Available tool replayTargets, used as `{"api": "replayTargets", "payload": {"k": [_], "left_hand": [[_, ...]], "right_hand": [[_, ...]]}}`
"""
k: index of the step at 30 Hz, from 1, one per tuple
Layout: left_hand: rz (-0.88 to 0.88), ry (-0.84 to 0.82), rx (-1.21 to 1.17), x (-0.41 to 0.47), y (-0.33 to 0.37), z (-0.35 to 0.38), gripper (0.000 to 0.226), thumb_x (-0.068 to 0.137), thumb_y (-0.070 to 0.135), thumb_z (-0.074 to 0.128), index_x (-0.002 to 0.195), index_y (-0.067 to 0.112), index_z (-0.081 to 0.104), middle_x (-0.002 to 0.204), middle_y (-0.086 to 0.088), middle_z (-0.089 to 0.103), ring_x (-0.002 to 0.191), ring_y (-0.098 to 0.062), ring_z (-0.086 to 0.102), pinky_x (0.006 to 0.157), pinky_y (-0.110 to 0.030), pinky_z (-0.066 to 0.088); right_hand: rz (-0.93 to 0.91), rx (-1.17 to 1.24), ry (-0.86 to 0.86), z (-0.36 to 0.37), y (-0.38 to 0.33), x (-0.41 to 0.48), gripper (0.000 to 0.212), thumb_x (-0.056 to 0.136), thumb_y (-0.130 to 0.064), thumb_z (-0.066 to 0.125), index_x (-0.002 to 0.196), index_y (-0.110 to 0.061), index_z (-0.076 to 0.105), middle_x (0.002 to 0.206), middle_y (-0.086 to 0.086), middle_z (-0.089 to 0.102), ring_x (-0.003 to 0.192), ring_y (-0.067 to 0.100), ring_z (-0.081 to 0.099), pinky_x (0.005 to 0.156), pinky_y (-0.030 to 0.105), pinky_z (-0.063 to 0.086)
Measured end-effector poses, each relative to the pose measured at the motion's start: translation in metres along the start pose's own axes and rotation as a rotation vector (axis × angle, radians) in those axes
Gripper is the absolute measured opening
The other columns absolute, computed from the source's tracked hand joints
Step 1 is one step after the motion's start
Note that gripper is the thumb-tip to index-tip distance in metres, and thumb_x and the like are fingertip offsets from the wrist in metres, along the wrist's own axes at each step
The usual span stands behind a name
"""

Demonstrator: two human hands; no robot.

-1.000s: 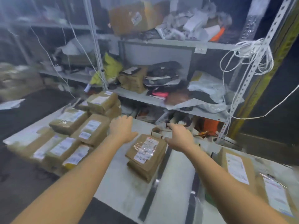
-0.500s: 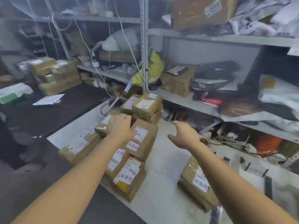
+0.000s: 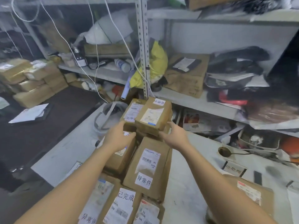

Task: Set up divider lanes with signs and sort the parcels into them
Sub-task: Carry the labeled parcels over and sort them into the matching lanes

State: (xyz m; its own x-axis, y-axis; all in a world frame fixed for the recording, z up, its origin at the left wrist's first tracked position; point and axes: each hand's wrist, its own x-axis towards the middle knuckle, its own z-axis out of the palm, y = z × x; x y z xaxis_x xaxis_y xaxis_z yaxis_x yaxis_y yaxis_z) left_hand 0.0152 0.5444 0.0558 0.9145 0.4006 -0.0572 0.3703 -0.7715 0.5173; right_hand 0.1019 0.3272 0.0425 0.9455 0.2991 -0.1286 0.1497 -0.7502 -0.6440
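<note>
Brown cardboard, taped and bearing a white shipping label, makes up the small parcel (image 3: pixel 153 117) that both hands are aimed at. It rides on top of the stacked parcels at the far end of the pile, near the far edge of the pale grey table (image 3: pixel 186 183), just in front of the perforated metal shelf upright (image 3: pixel 143 46). Its long axis runs away from the person, leaning a little to the right.

The left hand (image 3: pixel 119 137) is spread wide and holds nothing, sitting at the parcel's near left corner, over a lower box. The right hand (image 3: pixel 176 135) is also wide and holds nothing, with a finger pointing along the parcel's right side and the thumb under its near edge. The parcel lies straight ahead, between the two hands. The right one looks slightly nearer, though contact cannot be made out.

A second labelled brown parcel (image 3: pixel 131 110) sits touching its left side. My judgement is that a two-handed lift needs the palms closing on the long sides, and the left palm has little room there.
</note>
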Motion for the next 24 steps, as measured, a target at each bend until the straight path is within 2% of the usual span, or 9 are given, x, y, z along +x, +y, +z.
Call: {"api": "replayTargets", "payload": {"k": [4,8,11,13,16,18,19,24], "left_hand": [[-0.04,-0.08,-0.239,0.043,-0.013,0.015,0.077,0.086,0.05,0.067,0.15,0.026,0.032,0.154,0.002,0.038,0.139,-0.024,0.04,0.108,-0.042,0.041],[-0.063,-0.204,-0.465,0.078,-0.019,0.027,0.079,0.087,0.051,0.066,0.152,0.026,0.029,0.155,0.003,0.035,0.139,-0.02,0.038,0.105,-0.047,0.046],[-0.073,-0.314,-0.575,0.099,-0.018,0.034,0.076,0.09,0.047,0.065,0.152,0.024,0.029,0.153,0.003,0.039,0.136,-0.019,0.042,0.103,-0.041,0.047],[-0.077,-0.352,-0.602,0.111,-0.015,0.034,0.071,0.092,0.044,0.064,0.152,0.026,0.031,0.15,0.004,0.043,0.133,-0.02,0.046,0.092,-0.034,0.05],[-0.023,-0.389,-0.564,0.122,-0.014,0.032,0.063,0.09,0.04,0.067,0.145,0.025,0.041,0.14,0.009,0.052,0.12,-0.016,0.052,0.094,-0.033,0.047],[0.019,-0.42,-0.593,0.122,-0.015,0.03,0.049,0.091,0.031,0.067,0.136,0.03,0.049,0.125,0.014,0.058,0.103,-0.01,0.053,0.09,-0.029,0.045],[0.036,-0.432,-0.613,0.122,-0.016,0.031,0.047,0.092,0.029,0.067,0.135,0.031,0.05,0.124,0.013,0.061,0.1,-0.009,0.054,0.088,-0.029,0.046],[0.12,-0.435,-0.664,0.118,-0.016,0.024,0.049,0.092,0.025,0.066,0.137,0.03,0.049,0.12,0.011,0.062,0.101,-0.009,0.056,0.082,-0.025,0.045]], "right_hand": [[0.038,0.098,0.054,0.022,-0.017,0.023,0.062,0.089,-0.046,0.066,0.14,-0.016,0.047,0.135,0.001,0.06,0.12,0.023,0.057,0.083,0.028,0.043],[0.178,0.212,0.157,0.042,-0.037,0.04,0.06,0.089,-0.043,0.068,0.139,-0.017,0.047,0.131,-0.004,0.062,0.118,0.02,0.059,0.084,0.029,0.046],[0.269,0.232,0.199,0.051,-0.05,0.044,0.064,0.088,-0.039,0.072,0.141,-0.013,0.047,0.132,0.0,0.061,0.123,0.023,0.058,0.093,0.033,0.049],[0.31,0.262,0.218,0.057,-0.054,0.047,0.06,0.085,-0.039,0.075,0.135,-0.015,0.053,0.129,-0.002,0.064,0.116,0.02,0.062,0.096,0.036,0.053],[0.321,0.3,0.252,0.063,-0.054,0.048,0.042,0.083,-0.037,0.077,0.119,-0.019,0.066,0.114,-0.007,0.072,0.099,0.009,0.066,0.088,0.033,0.056],[0.321,0.328,0.275,0.066,-0.057,0.046,0.04,0.082,-0.034,0.077,0.119,-0.021,0.069,0.111,-0.01,0.074,0.098,0.006,0.067,0.089,0.033,0.056],[0.324,0.34,0.284,0.067,-0.059,0.046,0.04,0.083,-0.032,0.077,0.119,-0.02,0.069,0.111,-0.01,0.074,0.099,0.005,0.067,0.09,0.034,0.056],[0.331,0.392,0.349,0.067,-0.067,0.035,0.041,0.084,-0.028,0.077,0.123,-0.02,0.067,0.114,-0.011,0.073,0.1,0.003,0.066,0.088,0.03,0.057]]}}
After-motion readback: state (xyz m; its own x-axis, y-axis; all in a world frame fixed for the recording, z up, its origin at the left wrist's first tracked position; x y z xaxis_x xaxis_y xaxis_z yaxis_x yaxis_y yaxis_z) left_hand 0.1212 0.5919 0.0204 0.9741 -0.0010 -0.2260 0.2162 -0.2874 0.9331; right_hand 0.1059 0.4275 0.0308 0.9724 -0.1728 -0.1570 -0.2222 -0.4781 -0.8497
